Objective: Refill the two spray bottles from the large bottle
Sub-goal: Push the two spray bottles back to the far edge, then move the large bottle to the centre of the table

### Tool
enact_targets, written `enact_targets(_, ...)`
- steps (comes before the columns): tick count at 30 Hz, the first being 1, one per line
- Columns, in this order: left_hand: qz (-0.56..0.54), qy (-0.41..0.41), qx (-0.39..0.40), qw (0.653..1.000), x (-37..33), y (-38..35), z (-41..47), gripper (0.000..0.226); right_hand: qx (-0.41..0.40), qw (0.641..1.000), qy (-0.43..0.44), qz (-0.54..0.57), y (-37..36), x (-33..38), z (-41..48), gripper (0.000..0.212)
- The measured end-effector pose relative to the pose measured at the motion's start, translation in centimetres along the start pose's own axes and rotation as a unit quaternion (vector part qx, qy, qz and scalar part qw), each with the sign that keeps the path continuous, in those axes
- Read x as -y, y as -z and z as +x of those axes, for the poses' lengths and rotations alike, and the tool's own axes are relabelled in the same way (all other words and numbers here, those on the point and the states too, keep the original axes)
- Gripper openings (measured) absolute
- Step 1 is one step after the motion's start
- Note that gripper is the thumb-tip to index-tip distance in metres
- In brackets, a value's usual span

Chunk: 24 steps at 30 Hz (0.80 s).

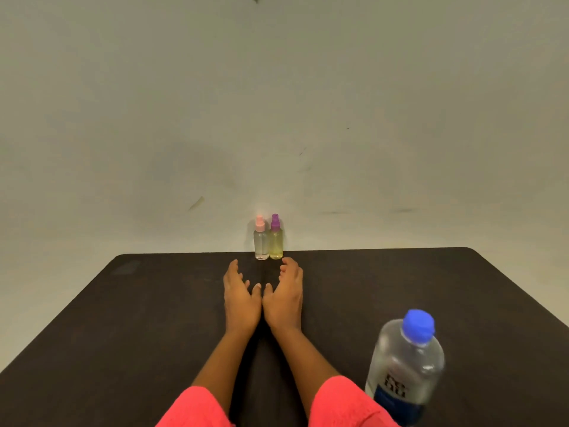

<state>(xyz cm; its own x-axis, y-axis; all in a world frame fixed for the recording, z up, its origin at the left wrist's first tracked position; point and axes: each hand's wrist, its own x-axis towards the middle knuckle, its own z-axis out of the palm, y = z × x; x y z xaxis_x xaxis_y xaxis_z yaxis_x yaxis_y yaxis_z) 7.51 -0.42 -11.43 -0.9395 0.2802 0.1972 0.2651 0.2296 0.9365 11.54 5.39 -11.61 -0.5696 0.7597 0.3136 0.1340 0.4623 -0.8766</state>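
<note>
Two small spray bottles stand upright and side by side at the far edge of the dark table [400,288]. The left one [261,241] is clear with a pink sprayer. The right one [276,241] is yellowish with a purple sprayer. My left hand [239,295] and my right hand [285,295] lie side by side on the table just in front of them, fingers apart, holding nothing and touching neither bottle. The large clear bottle [406,362] with a blue cap stands upright at the near right, apart from both hands.
A plain pale wall [277,103] rises directly behind the table's far edge. Red sleeves [348,402] cover my forearms at the bottom of the view.
</note>
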Motion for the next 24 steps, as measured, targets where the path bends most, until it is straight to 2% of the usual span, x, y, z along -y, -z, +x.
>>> enact_targets(7,-0.039,-0.004,0.027,0.999,-0.3,3.4,-7.2,0.073,0.011,0.999,0.007,0.052,3.2,1.1,-7.5,0.054)
enact_targets(14,-0.021,-0.023,0.042,0.999,-0.7,5.5,-13.2,0.067,0.036,0.997,0.016,0.070,5.9,1.4,-12.8,0.049)
enact_targets(17,-0.023,-0.017,0.056,0.998,-1.0,5.7,-15.0,0.064,0.002,0.996,0.013,0.090,7.2,1.8,-14.6,0.049)
enact_targets(20,-0.047,-0.041,0.070,0.996,-2.1,5.6,-16.7,0.053,-0.062,0.986,0.107,0.112,9.1,3.0,-16.4,0.048)
enact_targets(22,-0.079,-0.051,0.061,0.994,-3.5,5.4,-17.5,0.037,-0.099,0.967,0.206,0.116,11.1,4.6,-17.0,0.046)
enact_targets(24,-0.111,-0.075,0.065,0.989,-5.1,4.9,-18.0,0.035,-0.159,0.941,0.278,0.109,13.5,6.0,-16.7,0.047)
